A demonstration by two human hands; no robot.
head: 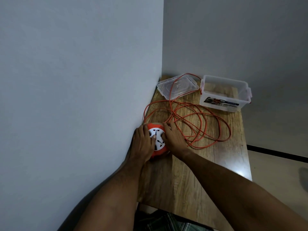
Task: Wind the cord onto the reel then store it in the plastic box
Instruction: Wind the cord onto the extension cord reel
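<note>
An orange reel [157, 140] with a white socket face lies on the wooden table [208, 164] against the left wall. My left hand [143, 144] grips its left side, thumb on the white face. My right hand [174, 139] holds its right side. The orange cord [200, 124] lies unwound in loose loops over the table's middle, one loop running across the clear lid [177, 87]. The clear plastic box [224, 94] stands open at the back right, with a label on its front.
A grey wall runs along the table's left side and another behind it. The table's right edge drops to a tiled floor [275, 172]. Bare wood shows between me and the reel.
</note>
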